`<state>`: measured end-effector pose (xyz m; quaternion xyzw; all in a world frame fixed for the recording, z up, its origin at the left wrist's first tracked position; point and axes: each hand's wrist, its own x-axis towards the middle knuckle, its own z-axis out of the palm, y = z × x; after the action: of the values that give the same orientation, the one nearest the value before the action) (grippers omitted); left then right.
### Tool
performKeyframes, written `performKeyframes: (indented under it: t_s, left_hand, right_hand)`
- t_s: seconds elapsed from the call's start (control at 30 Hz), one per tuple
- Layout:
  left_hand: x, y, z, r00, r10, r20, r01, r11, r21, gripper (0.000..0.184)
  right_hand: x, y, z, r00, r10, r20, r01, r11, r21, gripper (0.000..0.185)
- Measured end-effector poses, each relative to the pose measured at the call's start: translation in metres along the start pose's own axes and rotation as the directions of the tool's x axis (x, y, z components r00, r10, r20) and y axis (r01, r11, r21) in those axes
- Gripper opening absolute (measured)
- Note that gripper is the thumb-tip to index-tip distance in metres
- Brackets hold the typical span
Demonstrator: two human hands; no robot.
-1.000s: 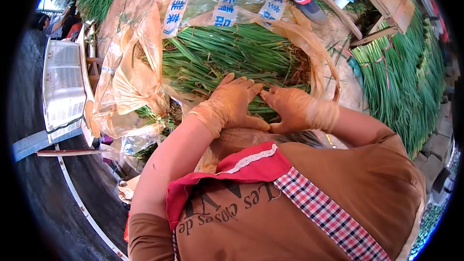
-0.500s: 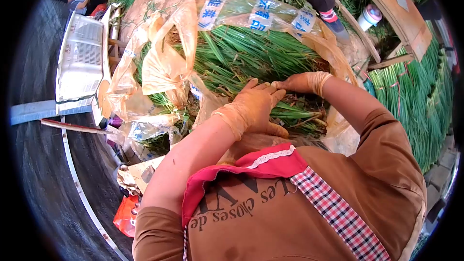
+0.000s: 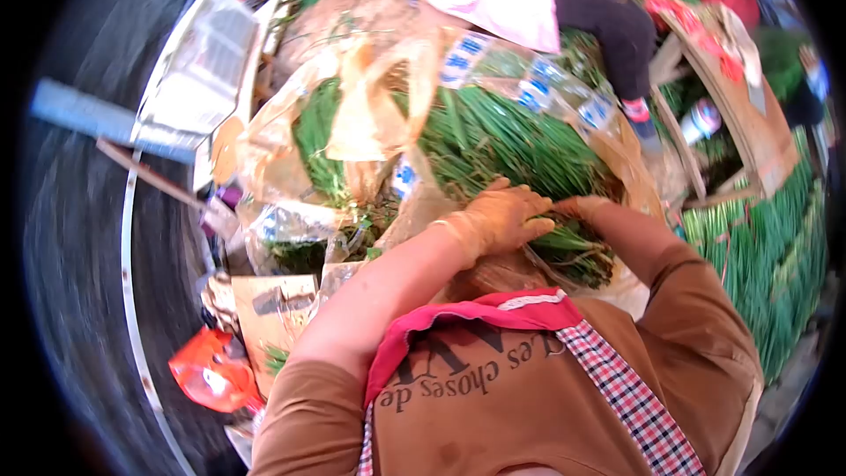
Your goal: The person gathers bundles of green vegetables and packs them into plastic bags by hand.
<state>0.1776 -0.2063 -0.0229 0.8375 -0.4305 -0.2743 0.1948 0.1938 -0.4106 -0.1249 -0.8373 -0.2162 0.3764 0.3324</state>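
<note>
My left hand, in a thin orange glove, lies on a pile of garlic chives. Its fingers are stretched out to the right, with the thumb apart. Just beside its fingertips is my gloved right hand, at the right end of the pile; its fingers are partly hidden and blurred. Below both hands lies a small bunch of chives with brownish ends. A clear and orange plastic bag with blue printing is spread around the chives.
A person's dark trouser leg is beyond the bag. At right stand a wooden stool, a white cup and more bundled chives. A white crate, a cardboard piece and a red bag are on the left.
The whole view has shifted, so the scene sits further right and lower. My hands stay close together on the chives; the left hand's fingers now point more to the right.
</note>
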Motion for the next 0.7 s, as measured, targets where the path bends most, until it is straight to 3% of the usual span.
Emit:
performKeyframes:
  t_s: [0.1, 0.17, 0.2, 0.3, 0.33, 0.43, 0.5, 0.53, 0.57, 0.6, 0.63, 0.67, 0.7]
  left_hand:
    - [-0.006, 0.01, 0.002, 0.997, -0.055, -0.052, 0.065, 0.974, 0.216, 0.048]
    - [-0.014, 0.024, -0.001, 0.965, -0.126, -0.228, 0.204, 0.909, 0.364, 0.051]
    - [-0.016, 0.031, -0.002, 0.947, -0.209, -0.242, 0.284, 0.9, 0.331, 0.062]
    - [-0.032, 0.057, -0.012, 0.806, -0.343, -0.482, 0.493, 0.84, 0.227, 0.082]
    - [-0.036, 0.058, -0.013, 0.78, -0.37, -0.505, 0.512, 0.842, 0.173, 0.102]
    - [-0.04, 0.062, -0.01, 0.681, -0.491, -0.543, 0.622, 0.78, 0.074, 0.119]
    - [-0.033, 0.066, -0.01, 0.572, -0.681, -0.458, 0.759, 0.651, -0.02, 0.131]
    - [-0.036, 0.072, -0.021, 0.542, -0.777, -0.321, 0.79, 0.601, -0.121, 0.137]
    - [-0.037, 0.07, -0.014, 0.575, -0.75, -0.328, 0.766, 0.634, -0.107, 0.138]
    - [-0.038, 0.066, -0.01, 0.598, -0.723, -0.347, 0.744, 0.661, -0.095, 0.138]
    - [-0.042, 0.062, -0.008, 0.615, -0.697, -0.368, 0.725, 0.684, -0.084, 0.139]
    - [-0.049, 0.059, -0.007, 0.629, -0.675, -0.386, 0.667, 0.723, -0.178, 0.117]
    - [-0.057, 0.057, -0.014, 0.7, -0.624, -0.348, 0.562, 0.781, -0.271, 0.12]
  right_hand:
    - [-0.012, -0.01, -0.006, 1.0, -0.021, -0.021, 0.019, 0.995, -0.095, 0.057]
    - [-0.03, -0.017, -0.014, 0.998, -0.04, -0.043, 0.032, 0.985, -0.17, 0.057]
    - [-0.041, -0.021, -0.019, 0.997, -0.057, -0.054, 0.044, 0.977, -0.21, 0.057]
    - [-0.071, -0.031, -0.032, 0.979, -0.186, -0.082, 0.13, 0.884, -0.45, 0.057]
    - [-0.078, -0.034, -0.033, 0.962, -0.261, -0.079, 0.172, 0.807, -0.565, 0.057]
    - [-0.084, -0.046, -0.031, 0.865, -0.501, 0.001, 0.22, 0.378, -0.899, 0.058]
    - [-0.075, -0.055, -0.024, 0.821, -0.565, 0.08, 0.153, 0.083, -0.985, 0.058]
    - [-0.071, -0.06, -0.021, 0.808, -0.578, 0.116, 0.089, -0.075, -0.993, 0.058]
    - [-0.065, -0.065, -0.018, 0.798, -0.576, 0.176, -0.04, -0.343, -0.938, 0.058]
    - [-0.064, -0.067, -0.018, 0.81, -0.55, 0.204, -0.278, -0.666, -0.692, 0.056]
    - [-0.064, -0.069, -0.018, 0.82, -0.523, 0.232, -0.454, -0.842, -0.292, 0.055]
    - [-0.063, -0.071, -0.017, 0.839, -0.488, 0.24, -0.531, -0.83, 0.169, 0.053]
    - [-0.061, -0.064, -0.015, 0.825, -0.53, 0.198, -0.563, -0.735, 0.378, 0.052]
